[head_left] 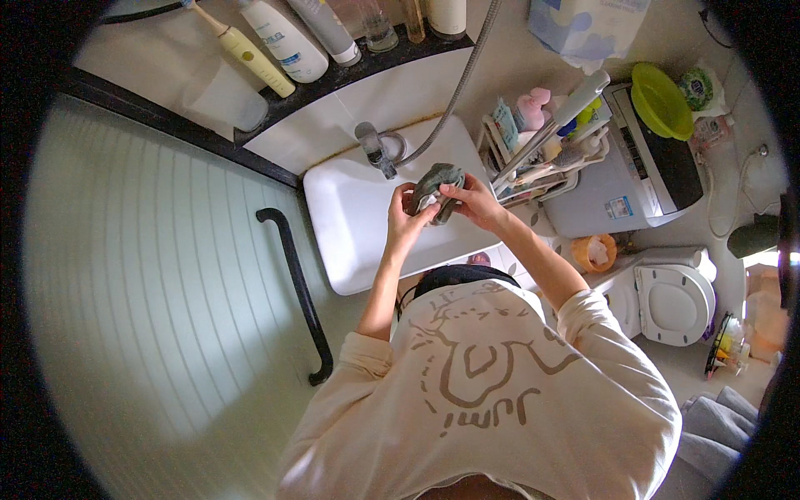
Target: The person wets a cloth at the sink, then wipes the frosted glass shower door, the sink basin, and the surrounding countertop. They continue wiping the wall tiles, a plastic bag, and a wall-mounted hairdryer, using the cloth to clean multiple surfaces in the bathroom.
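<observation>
Both my hands are raised over a white rectangular sink (350, 225) and hold a crumpled grey cloth (439, 179) between them. My left hand (406, 207) grips the cloth's lower left part. My right hand (471, 198) pinches it from the right side. The cloth hangs just right of the chrome tap (372, 148), apart from it. My forearms come up from my cream printed shirt at the lower middle.
A pale ribbed door with a black handle (296, 292) fills the left. A dark shelf (350, 71) above the sink carries bottles and a toothbrush. To the right stand a cluttered rack (542, 137), a washing machine (642, 179) with a green bowl, and a toilet (671, 300).
</observation>
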Tool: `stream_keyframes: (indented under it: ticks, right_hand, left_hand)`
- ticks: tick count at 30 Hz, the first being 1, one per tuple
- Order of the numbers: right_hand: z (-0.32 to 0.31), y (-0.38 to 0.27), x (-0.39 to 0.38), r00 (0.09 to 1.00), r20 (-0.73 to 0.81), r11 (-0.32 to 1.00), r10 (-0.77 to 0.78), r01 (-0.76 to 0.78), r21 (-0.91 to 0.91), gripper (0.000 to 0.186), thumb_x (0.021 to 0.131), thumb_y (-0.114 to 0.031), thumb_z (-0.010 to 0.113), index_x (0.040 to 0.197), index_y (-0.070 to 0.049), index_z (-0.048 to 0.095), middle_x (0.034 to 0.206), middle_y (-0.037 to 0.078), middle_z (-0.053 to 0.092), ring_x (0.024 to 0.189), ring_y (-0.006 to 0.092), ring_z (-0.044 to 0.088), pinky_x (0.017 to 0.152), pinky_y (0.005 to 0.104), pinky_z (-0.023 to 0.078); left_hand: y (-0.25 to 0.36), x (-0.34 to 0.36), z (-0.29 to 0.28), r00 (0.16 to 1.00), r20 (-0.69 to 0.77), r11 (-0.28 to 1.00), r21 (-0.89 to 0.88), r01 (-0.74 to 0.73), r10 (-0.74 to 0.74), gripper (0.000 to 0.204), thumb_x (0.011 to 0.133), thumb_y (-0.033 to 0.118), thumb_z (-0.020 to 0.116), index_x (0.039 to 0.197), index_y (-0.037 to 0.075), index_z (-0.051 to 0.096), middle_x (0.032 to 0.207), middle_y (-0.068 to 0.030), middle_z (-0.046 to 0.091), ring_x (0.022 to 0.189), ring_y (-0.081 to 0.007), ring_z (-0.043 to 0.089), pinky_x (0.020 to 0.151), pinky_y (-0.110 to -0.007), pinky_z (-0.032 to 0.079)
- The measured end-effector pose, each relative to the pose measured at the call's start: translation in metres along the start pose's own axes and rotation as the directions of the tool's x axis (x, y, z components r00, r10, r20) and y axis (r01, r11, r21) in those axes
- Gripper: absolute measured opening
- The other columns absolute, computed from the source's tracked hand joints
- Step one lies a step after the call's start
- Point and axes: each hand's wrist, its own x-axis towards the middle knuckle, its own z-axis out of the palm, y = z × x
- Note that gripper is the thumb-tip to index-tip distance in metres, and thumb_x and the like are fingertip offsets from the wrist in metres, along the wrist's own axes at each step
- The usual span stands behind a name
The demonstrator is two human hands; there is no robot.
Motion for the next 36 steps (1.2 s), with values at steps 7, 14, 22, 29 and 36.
stream_keyframes:
  ticks: [7,14,22,29,36]
  right_hand:
    - [-0.015,-0.025,-0.006,0.990,0.126,0.976,0.066,-0.038,-0.214,0.044,0.074,-0.018,0.068,0.109,-0.003,0.047,0.090,0.003,0.054,0.079,0.0103,0.053,0.069,0.0248,0.045]
    - [-0.030,-0.044,0.000,0.962,0.246,0.786,0.117,0.062,-0.615,0.037,0.074,-0.022,0.065,0.099,0.004,0.059,0.094,0.008,0.060,0.084,0.0145,0.053,0.077,0.0238,0.040]
    - [-0.041,-0.039,0.022,0.938,0.340,0.771,0.060,0.173,-0.613,0.027,0.081,-0.021,0.056,0.101,-0.003,0.060,0.099,0.007,0.059,0.090,0.0163,0.055,0.078,0.0247,0.045]
    - [-0.049,-0.020,0.025,0.887,0.270,0.916,0.374,-0.400,0.044,0.021,0.081,-0.018,0.061,0.099,-0.009,0.057,0.095,0.002,0.058,0.075,0.0117,0.052,0.062,0.0266,0.045]
    - [-0.055,0.002,0.026,0.933,0.270,0.970,0.239,-0.239,-0.032,0.050,0.071,-0.006,0.069,0.113,-0.004,0.041,0.098,0.004,0.055,0.079,0.0126,0.050,0.066,0.0276,0.042]
  left_hand:
    - [0.011,0.007,-0.030,0.993,-0.082,0.964,-0.257,0.066,-0.089,0.036,0.078,0.032,0.065,0.099,0.003,0.058,0.091,-0.0017,0.060,0.082,-0.0081,0.054,0.073,-0.022,0.041]
    - [0.017,0.007,-0.064,0.968,-0.147,0.978,-0.090,0.191,-0.202,0.044,0.082,0.042,0.058,0.088,0.000,0.063,0.082,-0.0045,0.063,0.072,-0.0087,0.056,0.065,-0.022,0.042]
    - [0.007,0.010,-0.081,0.978,-0.112,0.983,0.027,0.180,-0.176,0.044,0.082,0.041,0.058,0.090,-0.002,0.062,0.084,-0.0066,0.063,0.074,-0.0108,0.058,0.068,-0.023,0.044]
    - [0.016,0.010,-0.088,0.917,-0.118,0.893,-0.304,0.332,-0.381,0.045,0.082,0.038,0.058,0.098,-0.004,0.058,0.094,-0.0104,0.062,0.084,-0.0154,0.060,0.073,-0.027,0.047]
    - [0.002,0.009,-0.098,0.925,0.208,0.814,-0.439,0.380,-0.319,0.042,0.078,0.020,0.064,0.112,0.000,0.051,0.106,-0.0093,0.058,0.097,-0.0177,0.055,0.085,-0.029,0.043]
